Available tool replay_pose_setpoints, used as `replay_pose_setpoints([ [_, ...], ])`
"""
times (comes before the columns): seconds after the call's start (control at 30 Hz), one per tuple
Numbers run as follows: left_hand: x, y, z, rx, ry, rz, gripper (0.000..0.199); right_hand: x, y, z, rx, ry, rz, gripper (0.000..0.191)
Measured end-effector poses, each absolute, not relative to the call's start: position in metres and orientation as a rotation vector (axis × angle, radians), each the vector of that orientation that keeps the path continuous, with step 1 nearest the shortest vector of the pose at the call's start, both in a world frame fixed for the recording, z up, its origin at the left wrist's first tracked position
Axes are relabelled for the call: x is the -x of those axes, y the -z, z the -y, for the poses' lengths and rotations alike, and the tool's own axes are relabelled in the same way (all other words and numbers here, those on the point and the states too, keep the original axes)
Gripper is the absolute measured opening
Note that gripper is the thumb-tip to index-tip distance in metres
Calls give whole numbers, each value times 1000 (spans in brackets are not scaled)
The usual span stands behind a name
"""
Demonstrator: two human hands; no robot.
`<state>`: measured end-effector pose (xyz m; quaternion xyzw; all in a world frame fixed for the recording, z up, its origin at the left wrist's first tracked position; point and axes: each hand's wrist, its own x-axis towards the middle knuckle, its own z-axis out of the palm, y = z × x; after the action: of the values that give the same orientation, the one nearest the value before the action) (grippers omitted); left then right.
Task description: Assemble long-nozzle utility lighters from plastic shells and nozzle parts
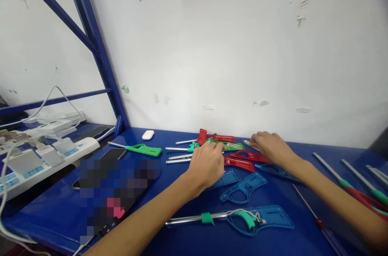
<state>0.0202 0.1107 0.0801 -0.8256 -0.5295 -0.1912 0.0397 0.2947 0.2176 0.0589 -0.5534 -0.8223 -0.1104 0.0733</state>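
My left hand (207, 164) is over a cluster of opened gas lighters with long metal tubes, its fingers curled down; what they grip is hidden. A red lighter casing (241, 163) and a green casing (238, 145) lie beside it. To the right, my right hand (271, 147) is closed near the table's back edge, where a small pale tip pokes out by its fingers; I cannot make out the piece. Between my forearms lies a blue casing half (245, 187). Closer in, an opened blue lighter (266, 219) shows its green trigger (247, 219) and white wires.
A green lighter (147, 150), a white earbud case (148, 135) and a phone (113, 154) lie left. Beyond them is a power strip (86, 147) with chargers. A screwdriver (325, 233) and more long lighters (357, 195) lie right. A white wall (227, 46) stands behind.
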Motion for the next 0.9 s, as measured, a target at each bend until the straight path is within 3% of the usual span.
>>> replay_pose_setpoints([
  [0.43, 1, -82, -132, 2707, 501, 1501, 39, -319, -68, -166, 1364, 279, 2279, 23],
  [0.9, 21, -83, -148, 2874, 204, 1508, 38, -293, -70, -144, 1235, 79, 2321, 31],
])
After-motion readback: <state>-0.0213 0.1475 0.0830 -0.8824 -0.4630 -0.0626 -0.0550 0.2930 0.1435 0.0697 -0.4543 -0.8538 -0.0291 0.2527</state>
